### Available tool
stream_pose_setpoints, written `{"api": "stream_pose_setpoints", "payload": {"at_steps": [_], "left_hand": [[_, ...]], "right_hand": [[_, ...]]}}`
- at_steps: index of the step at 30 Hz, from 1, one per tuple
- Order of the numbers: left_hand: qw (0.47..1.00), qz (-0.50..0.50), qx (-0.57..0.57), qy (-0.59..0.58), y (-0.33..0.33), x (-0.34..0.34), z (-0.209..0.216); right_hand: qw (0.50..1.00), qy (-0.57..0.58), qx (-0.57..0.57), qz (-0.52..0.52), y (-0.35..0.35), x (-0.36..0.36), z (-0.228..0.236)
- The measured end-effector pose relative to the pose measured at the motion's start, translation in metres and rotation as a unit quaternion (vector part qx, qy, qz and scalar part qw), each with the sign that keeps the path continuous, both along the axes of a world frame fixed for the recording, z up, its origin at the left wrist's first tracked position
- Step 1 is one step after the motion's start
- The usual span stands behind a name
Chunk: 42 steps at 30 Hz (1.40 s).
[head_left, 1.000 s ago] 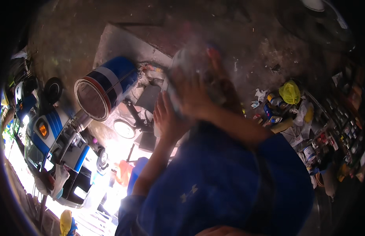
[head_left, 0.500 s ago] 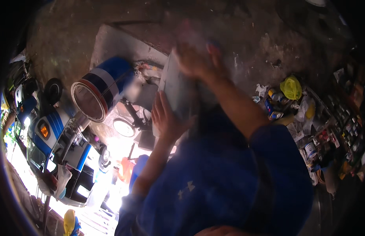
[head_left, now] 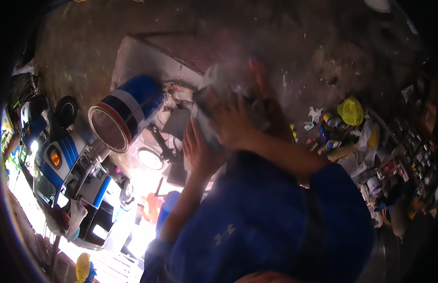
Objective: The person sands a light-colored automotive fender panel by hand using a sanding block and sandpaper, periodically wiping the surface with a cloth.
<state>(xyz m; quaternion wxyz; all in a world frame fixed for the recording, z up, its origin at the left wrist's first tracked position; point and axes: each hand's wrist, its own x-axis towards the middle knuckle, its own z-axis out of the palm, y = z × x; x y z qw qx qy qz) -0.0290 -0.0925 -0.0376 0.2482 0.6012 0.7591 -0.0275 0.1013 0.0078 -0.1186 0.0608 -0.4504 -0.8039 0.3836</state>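
A pale grey, smooth-edged panel (head_left: 208, 75) lies in front of me. My left hand (head_left: 197, 151) is at its near left edge, its fingers stretched out along the side; where the thumb rests is hard to see. Across the panel's middle, my right hand (head_left: 233, 120) lies flat with fingers spread. Under those fingertips is a dark thin sheet (head_left: 200, 96), which looks like sandpaper, pressed on the panel's surface. Some blur and a dusty haze cover the panel's right side, so its outline there is unclear.
A blue, white and red striped drum (head_left: 134, 101) is to the left, beside a flat grey board (head_left: 134, 56). Farther left is a blue-and-white vehicle (head_left: 58, 155) with an orange light. Bottles, plastic bags and a yellow-green bag (head_left: 350, 112) clutter the right.
My right hand has come back toward me from the panel's far end to its middle, and the dark sheet now shows under it. My left hand stays at the edge.
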Motion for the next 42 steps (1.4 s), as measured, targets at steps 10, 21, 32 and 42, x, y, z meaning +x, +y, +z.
{"api": "stream_pose_setpoints", "payload": {"at_steps": [10,21,32,42], "left_hand": [[0.998,0.002,0.05,-0.024,-0.008,-0.002,0.0],[1.0,-0.01,0.012,0.007,-0.001,-0.003,0.003],[0.999,-0.016,-0.025,0.026,-0.003,-0.001,-0.001],[0.999,-0.01,-0.039,0.021,-0.013,-0.005,0.002]], "right_hand": [[0.997,0.013,0.054,-0.054,-0.013,0.002,0.031],[0.982,0.123,-0.068,-0.125,-0.038,0.004,0.017],[0.986,0.062,-0.128,-0.092,-0.016,0.009,-0.019],[0.972,0.132,-0.116,-0.157,-0.007,0.0,-0.009]]}}
